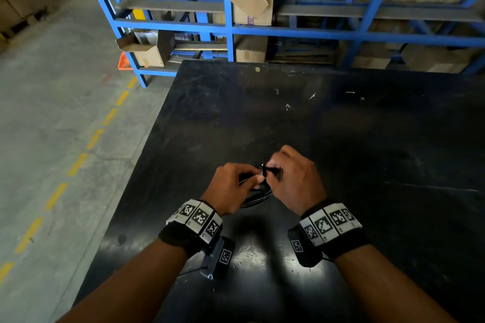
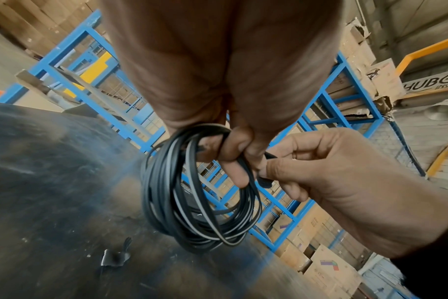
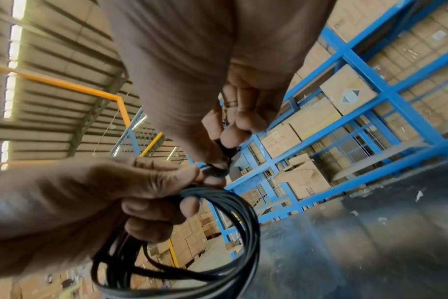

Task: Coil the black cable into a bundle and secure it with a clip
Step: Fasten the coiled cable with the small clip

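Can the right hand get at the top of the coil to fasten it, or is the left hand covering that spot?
Probably yes. The right hand already pinches a small black piece right beside the left hand, whose grip holds the coiled cable at its top. The left fingers crowd the spot, but nothing else blocks it.

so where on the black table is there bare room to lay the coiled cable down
The black table is bare right of the right hand, apart from small scraps near the far edge by the blue rack. Crowded only where the left hand and right hand hold the cable coil.
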The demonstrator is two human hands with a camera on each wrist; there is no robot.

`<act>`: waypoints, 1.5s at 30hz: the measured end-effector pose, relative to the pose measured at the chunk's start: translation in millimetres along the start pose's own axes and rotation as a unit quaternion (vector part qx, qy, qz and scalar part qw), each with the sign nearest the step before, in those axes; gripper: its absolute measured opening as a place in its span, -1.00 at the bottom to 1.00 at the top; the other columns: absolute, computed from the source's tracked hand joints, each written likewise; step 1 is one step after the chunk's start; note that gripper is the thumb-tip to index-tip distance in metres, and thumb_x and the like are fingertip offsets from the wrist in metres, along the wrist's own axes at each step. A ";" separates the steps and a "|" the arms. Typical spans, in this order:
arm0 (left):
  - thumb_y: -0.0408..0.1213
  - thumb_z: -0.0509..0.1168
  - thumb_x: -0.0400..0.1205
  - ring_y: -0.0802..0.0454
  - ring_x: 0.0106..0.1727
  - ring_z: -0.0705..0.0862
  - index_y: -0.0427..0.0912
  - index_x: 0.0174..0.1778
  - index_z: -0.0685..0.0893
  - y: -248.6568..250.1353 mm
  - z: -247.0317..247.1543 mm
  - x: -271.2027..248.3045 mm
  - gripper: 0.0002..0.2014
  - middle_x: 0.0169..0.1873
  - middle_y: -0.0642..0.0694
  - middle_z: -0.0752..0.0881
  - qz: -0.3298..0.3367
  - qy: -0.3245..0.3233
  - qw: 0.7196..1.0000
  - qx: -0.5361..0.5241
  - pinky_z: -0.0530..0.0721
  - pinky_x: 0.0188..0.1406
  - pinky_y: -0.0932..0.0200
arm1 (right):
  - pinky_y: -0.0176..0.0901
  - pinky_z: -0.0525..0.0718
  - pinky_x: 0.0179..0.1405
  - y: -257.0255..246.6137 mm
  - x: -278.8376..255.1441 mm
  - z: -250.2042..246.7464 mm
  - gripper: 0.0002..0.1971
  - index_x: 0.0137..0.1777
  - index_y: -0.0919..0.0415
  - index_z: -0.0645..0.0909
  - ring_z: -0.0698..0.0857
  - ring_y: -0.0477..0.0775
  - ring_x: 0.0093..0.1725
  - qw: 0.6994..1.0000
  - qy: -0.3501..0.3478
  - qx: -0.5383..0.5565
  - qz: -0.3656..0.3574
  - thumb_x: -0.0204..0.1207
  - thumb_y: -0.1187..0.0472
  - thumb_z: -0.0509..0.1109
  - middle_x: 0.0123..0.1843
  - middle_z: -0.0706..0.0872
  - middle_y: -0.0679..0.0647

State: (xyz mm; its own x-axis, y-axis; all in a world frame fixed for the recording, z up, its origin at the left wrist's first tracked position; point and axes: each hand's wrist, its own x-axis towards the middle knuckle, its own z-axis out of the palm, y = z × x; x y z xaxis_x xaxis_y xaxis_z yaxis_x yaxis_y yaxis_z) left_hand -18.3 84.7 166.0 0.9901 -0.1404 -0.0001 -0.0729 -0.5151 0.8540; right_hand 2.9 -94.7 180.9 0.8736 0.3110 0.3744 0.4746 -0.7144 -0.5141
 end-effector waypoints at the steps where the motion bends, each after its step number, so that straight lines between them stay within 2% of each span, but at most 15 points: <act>1: -0.27 0.45 0.71 0.25 -0.11 0.87 -0.14 0.02 0.91 2.3 0.0 -1.5 -0.88 -0.17 -0.03 0.93 0.003 -0.001 1.000 0.003 0.65 -0.06 0.52 | -0.07 0.78 -0.24 -1.7 -1.9 -0.3 -0.90 -0.17 0.18 0.70 0.73 0.02 -0.26 1.000 0.004 -0.006 -0.004 0.40 0.27 0.57 -0.12 0.67 -0.01; 6: -0.24 0.44 0.71 0.35 -0.26 0.81 -0.09 -0.03 0.91 3.9 -0.3 -6.8 -0.87 -0.28 0.04 0.90 -0.002 0.028 1.000 0.009 0.63 -0.16 0.49 | -0.15 0.75 -0.28 -7.7 -7.6 -4.3 -0.91 -0.18 0.21 0.69 0.72 0.00 -0.27 0.998 0.035 0.041 -0.014 0.41 0.33 0.56 -0.14 0.67 0.01; 9: -0.25 0.44 0.71 0.32 -0.20 0.85 -0.08 -0.01 0.91 5.2 -2.3 -9.5 -0.88 -0.30 0.11 0.89 -0.003 0.073 0.997 -0.014 0.66 -0.10 0.50 | -0.17 0.80 -0.26 -9.7 -8.4 -5.8 -0.89 -0.12 0.20 0.68 0.81 -0.02 -0.25 0.976 0.095 0.179 0.079 0.48 0.38 0.53 -0.13 0.75 0.04; 11: -0.27 0.44 0.72 0.34 -0.20 0.84 -0.10 -0.01 0.91 8.8 -2.8 -10.6 -0.88 -0.30 0.13 0.87 0.007 0.101 0.995 -0.027 0.64 -0.11 0.53 | -0.17 0.85 -0.26 -14.7 -6.1 -6.3 -0.91 -0.07 0.28 0.68 0.88 0.02 -0.27 0.923 0.122 0.309 0.193 0.53 0.44 0.51 -0.15 0.81 0.13; 13: -0.30 0.44 0.71 0.34 -0.21 0.84 -0.13 -0.02 0.90 12.8 -2.7 -10.7 -0.89 -0.30 0.12 0.86 0.025 0.130 0.990 -0.039 0.67 -0.10 0.49 | -0.25 0.83 -0.26 -22.3 -3.5 -8.9 -0.93 -0.04 0.39 0.66 0.89 0.04 -0.29 0.844 0.142 0.432 0.285 0.56 0.50 0.47 -0.13 0.82 0.25; 16: -0.31 0.45 0.70 0.24 -0.15 0.87 -0.15 0.00 0.90 16.6 -3.0 -9.3 -0.89 -0.21 0.04 0.90 0.049 0.161 0.985 -0.045 0.80 -0.02 0.28 | -0.24 0.81 -0.22 -30.8 -1.2 -17.7 -0.89 -0.04 0.36 0.67 0.89 0.13 -0.26 0.759 0.124 0.535 0.351 0.56 0.55 0.43 -0.14 0.80 0.31; 21: -0.25 0.46 0.70 0.17 -0.10 0.87 -0.10 0.01 0.89 13.5 -7.6 -7.6 -0.90 -0.13 0.05 0.90 0.073 0.163 0.984 -0.024 0.85 0.04 -0.03 | -0.21 0.80 -0.21 -37.0 2.7 -39.0 -0.88 0.02 0.37 0.70 0.85 0.08 -0.28 0.771 0.060 0.536 0.339 0.54 0.51 0.48 -0.15 0.83 0.28; 24: -0.24 0.46 0.70 0.17 -0.09 0.87 -0.09 0.02 0.89 14.1 -10.0 -5.3 -0.90 -0.13 0.06 0.90 0.078 0.166 0.983 -0.020 0.85 0.04 -0.08 | -0.22 0.80 -0.20 -40.4 4.6 -48.6 -0.88 0.02 0.37 0.75 0.87 0.10 -0.25 0.804 0.034 0.511 0.302 0.51 0.46 0.54 -0.14 0.87 0.22; 27: -0.25 0.47 0.69 0.19 -0.09 0.87 -0.10 0.02 0.90 20.3 -8.8 -4.5 -0.90 -0.13 0.06 0.90 0.087 0.164 0.982 -0.025 0.85 0.04 -0.06 | -0.27 0.80 -0.28 -44.3 7.3 -49.7 -0.87 -0.02 0.40 0.76 0.88 0.05 -0.31 0.846 0.061 0.444 0.289 0.46 0.48 0.58 -0.20 0.88 0.23; 29: -0.27 0.47 0.69 0.19 -0.03 0.88 -0.09 0.08 0.91 23.4 -9.0 -3.1 -0.88 -0.06 0.05 0.91 0.094 0.175 0.979 -0.046 0.85 0.10 -0.06 | -0.30 0.76 -0.34 -42.4 9.7 -49.3 -0.88 -0.05 0.37 0.76 0.87 0.04 -0.35 0.848 0.101 0.426 0.299 0.45 0.49 0.58 -0.23 0.87 0.26; 32: -0.23 0.47 0.69 0.08 0.08 0.89 -0.08 0.19 0.90 23.7 -13.6 3.7 -0.81 0.04 0.02 0.92 0.086 0.216 0.967 -0.104 0.83 0.21 -0.17 | -0.30 0.75 -0.34 -37.0 10.2 -53.6 -0.88 -0.06 0.34 0.77 0.86 0.01 -0.35 0.791 0.145 0.484 0.346 0.45 0.49 0.58 -0.27 0.87 0.22; 35: -0.19 0.45 0.69 0.01 0.12 0.89 -0.06 0.24 0.88 25.7 -20.2 11.6 -0.77 0.07 0.00 0.91 0.080 0.248 0.953 -0.152 0.81 0.26 -0.27 | -0.30 0.77 -0.29 -41.5 3.5 -53.5 -0.87 -0.02 0.39 0.75 0.83 0.00 -0.37 0.732 0.134 0.542 0.391 0.46 0.49 0.56 -0.31 0.84 0.18; 39: -0.25 0.43 0.71 0.00 0.08 0.89 -0.10 0.36 0.81 39.4 -23.0 15.3 -0.71 0.02 -0.06 0.90 0.105 0.269 0.943 -0.162 0.83 0.25 -0.12 | -0.27 0.77 -0.31 -57.9 -4.3 -37.7 -0.86 -0.02 0.42 0.72 0.84 0.03 -0.37 0.697 0.116 0.566 0.426 0.44 0.49 0.57 -0.31 0.84 0.21; 42: -0.33 0.42 0.73 0.02 0.16 0.88 -0.10 0.43 0.77 48.3 -17.9 15.1 -0.67 0.13 -0.09 0.90 0.129 0.262 0.943 -0.157 0.83 0.25 -0.01 | -0.29 0.77 -0.33 -67.0 3.1 -29.4 -0.86 -0.03 0.45 0.72 0.87 0.06 -0.31 0.659 0.128 0.595 0.443 0.45 0.50 0.56 -0.26 0.83 0.26; 45: -0.34 0.41 0.73 -0.05 0.14 0.88 -0.06 0.42 0.77 50.5 -10.4 13.5 -0.67 0.10 -0.15 0.91 0.150 0.242 0.944 -0.164 0.83 0.23 -0.10 | -0.28 0.79 -0.29 -71.9 16.0 -27.6 -0.88 -0.07 0.40 0.68 0.87 0.09 -0.26 0.606 0.167 0.638 0.445 0.46 0.52 0.53 -0.13 0.83 0.34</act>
State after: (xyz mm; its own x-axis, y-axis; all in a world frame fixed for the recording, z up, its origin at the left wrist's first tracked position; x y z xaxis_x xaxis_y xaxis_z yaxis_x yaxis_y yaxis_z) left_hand -7.4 65.5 214.5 0.8750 0.2055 0.4383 -0.3974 -0.2121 0.8928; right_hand -20.2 -55.7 245.2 0.8753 -0.1367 -0.4639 -0.2862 0.6268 -0.7247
